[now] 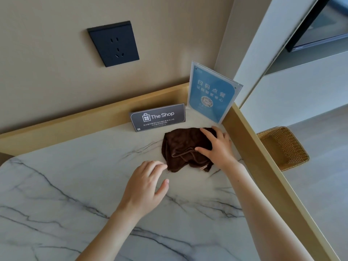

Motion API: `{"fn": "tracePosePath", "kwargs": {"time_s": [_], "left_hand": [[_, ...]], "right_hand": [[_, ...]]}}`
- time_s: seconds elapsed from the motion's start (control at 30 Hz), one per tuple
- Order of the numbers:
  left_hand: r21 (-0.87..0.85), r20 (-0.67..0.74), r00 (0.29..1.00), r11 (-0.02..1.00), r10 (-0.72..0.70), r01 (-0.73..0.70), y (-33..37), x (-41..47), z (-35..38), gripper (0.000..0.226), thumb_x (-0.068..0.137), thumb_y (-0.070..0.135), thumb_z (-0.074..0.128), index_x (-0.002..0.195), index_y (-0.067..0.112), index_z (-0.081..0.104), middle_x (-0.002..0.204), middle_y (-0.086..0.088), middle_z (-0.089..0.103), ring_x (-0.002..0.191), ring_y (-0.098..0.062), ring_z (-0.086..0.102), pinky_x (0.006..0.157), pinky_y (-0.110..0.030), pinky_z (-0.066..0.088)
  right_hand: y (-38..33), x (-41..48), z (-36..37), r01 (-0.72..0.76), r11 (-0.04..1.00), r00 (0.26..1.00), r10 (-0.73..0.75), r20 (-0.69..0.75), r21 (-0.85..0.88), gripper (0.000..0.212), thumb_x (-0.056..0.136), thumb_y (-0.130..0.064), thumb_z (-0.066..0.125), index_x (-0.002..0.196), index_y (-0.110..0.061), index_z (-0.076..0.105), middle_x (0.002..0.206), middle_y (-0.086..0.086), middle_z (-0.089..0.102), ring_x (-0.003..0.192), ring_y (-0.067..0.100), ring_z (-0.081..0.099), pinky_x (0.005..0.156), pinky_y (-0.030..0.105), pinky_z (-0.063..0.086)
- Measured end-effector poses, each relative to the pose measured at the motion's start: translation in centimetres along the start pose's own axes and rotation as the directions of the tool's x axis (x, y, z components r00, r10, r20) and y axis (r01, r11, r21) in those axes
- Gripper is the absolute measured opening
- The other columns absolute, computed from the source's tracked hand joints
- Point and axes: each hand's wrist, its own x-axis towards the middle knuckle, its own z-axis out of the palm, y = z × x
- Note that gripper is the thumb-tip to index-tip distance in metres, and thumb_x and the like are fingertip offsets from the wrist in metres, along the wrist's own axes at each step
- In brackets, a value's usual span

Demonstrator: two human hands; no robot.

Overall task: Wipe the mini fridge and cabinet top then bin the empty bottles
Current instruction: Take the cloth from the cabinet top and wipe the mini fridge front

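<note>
A dark brown cloth (180, 147) lies crumpled on the white marble cabinet top (75, 194), near its back right corner. My right hand (216, 147) rests flat on the cloth's right side with fingers spread across it. Just below and left of the cloth hovers my left hand (146, 183), fingers loosely curled, its fingertips close to the cloth's lower left corner and holding nothing. No bottles or fridge are in view.
A grey "The Shop" sign (158, 116) and a blue acrylic QR sign (212, 95) stand behind the cloth. A gold rim (263, 157) borders the top. A black wall socket (114, 43) sits above, and a woven basket (282, 147) on the floor to the right.
</note>
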Motion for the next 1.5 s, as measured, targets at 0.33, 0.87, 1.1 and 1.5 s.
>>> {"fn": "tracePosePath", "kwargs": {"time_s": [0.33,0.87,1.1,1.5], "left_hand": [[0.004,-0.012,1.000,1.000,-0.002,0.002,-0.3,-1.5,-0.1,0.035,0.088,0.032,0.051,0.109,0.012,0.069,0.110,0.003,0.063,0.100,-0.017,0.058,0.082,-0.030,0.051],[0.048,-0.022,0.999,0.998,0.048,-0.046,0.7,-6.5,-2.4,0.033,0.088,0.034,0.050,0.104,0.012,0.070,0.107,0.003,0.062,0.098,-0.015,0.056,0.084,-0.027,0.048],[0.041,-0.101,0.993,0.998,0.058,-0.054,2.0,-10.4,-5.8,0.034,0.089,0.035,0.048,0.103,0.013,0.069,0.105,0.005,0.061,0.097,-0.012,0.056,0.084,-0.017,0.040],[0.015,-0.176,0.974,0.990,0.140,-0.140,2.0,-21.9,-12.6,0.041,0.093,0.037,0.046,0.119,0.012,0.064,0.112,0.005,0.063,0.106,-0.012,0.054,0.088,-0.019,0.040]], "right_hand": [[-1.5,-3.1,0.0,-0.104,0.976,0.994,0.094,0.063,0.193,0.069,0.079,-0.041,0.081,0.136,-0.028,0.042,0.125,0.006,0.036,0.098,0.019,0.045,0.085,0.024,0.041],[-4.5,-11.8,1.3,0.108,0.778,0.988,-0.015,-0.154,0.618,0.035,0.087,-0.015,0.076,0.117,-0.027,0.063,0.110,-0.017,0.066,0.101,0.005,0.064,0.091,0.030,0.054],[-9.2,-19.7,0.6,0.114,0.622,0.978,0.067,-0.198,0.775,0.035,0.082,-0.012,0.079,0.110,-0.028,0.066,0.110,-0.013,0.067,0.106,0.012,0.064,0.093,0.050,0.055],[-18.6,-35.6,1.1,0.291,0.582,0.911,0.074,-0.406,0.759,0.035,0.081,-0.004,0.079,0.109,-0.022,0.067,0.103,-0.007,0.070,0.102,0.013,0.066,0.086,0.034,0.056]]}}
